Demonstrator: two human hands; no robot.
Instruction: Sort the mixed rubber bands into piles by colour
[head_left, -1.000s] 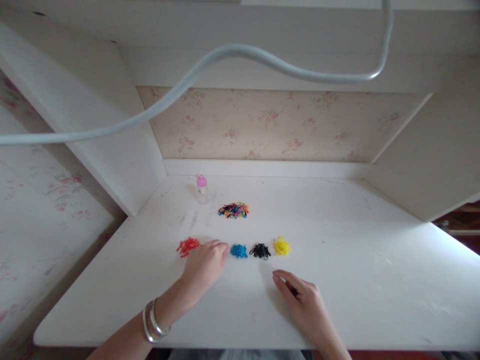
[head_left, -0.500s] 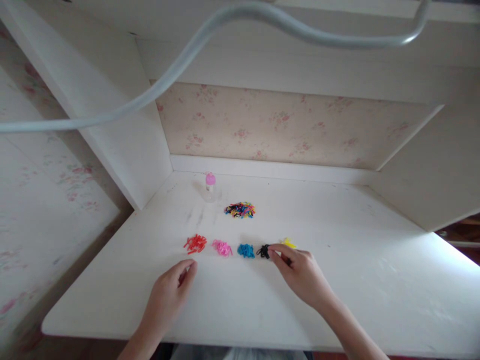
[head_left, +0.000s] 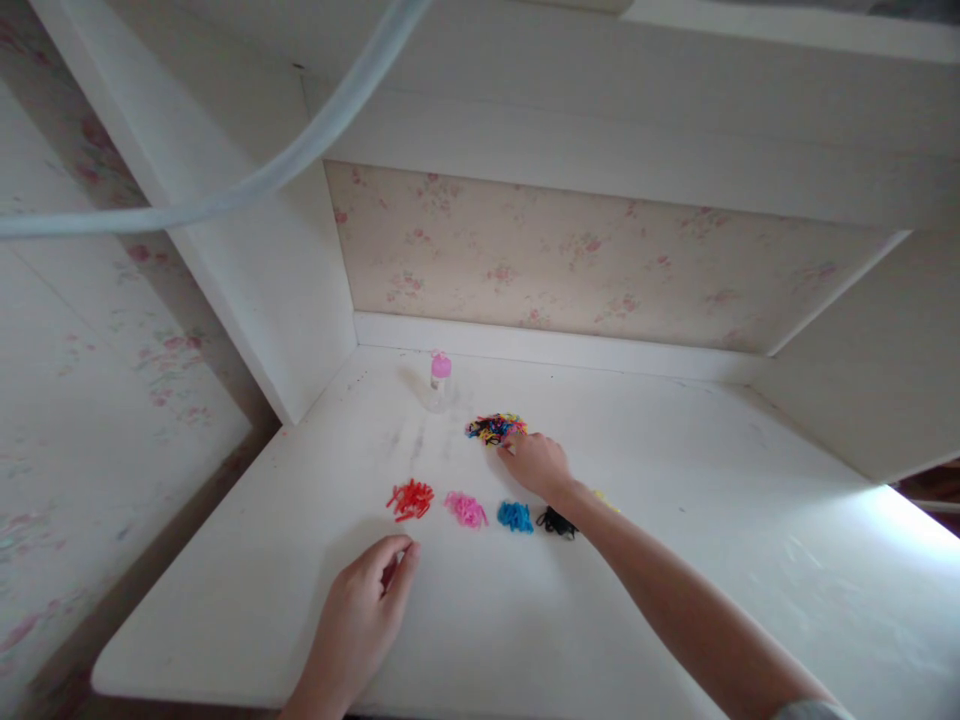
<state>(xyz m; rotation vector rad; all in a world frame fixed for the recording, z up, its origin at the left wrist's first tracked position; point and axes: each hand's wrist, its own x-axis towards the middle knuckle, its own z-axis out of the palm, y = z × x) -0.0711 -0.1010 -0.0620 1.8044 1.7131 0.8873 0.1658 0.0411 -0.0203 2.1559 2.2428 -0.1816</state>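
A mixed heap of small coloured bands [head_left: 491,428] lies toward the back of the white desk [head_left: 675,560]. My right hand [head_left: 536,463] reaches to the heap's right edge, fingers curled at it; whether it holds any band is hidden. In front lie sorted piles in a row: red [head_left: 409,498], pink [head_left: 466,509], blue [head_left: 515,516], black [head_left: 556,522]. A yellow pile [head_left: 604,496] is mostly hidden behind my right forearm. My left hand [head_left: 367,605] rests on the desk in front of the red pile, fingers loosely bent, with nothing seen in it.
A small clear bottle with a pink cap [head_left: 439,380] stands at the back, left of the heap. A white side panel [head_left: 247,250] closes the left, a flowered back wall [head_left: 585,260] the rear. A pale tube [head_left: 247,180] hangs across the top.
My right hand moved from the black and yellow piles back to the mixed heap. My left hand stayed low in front of the red pile. The camera shifted slightly.
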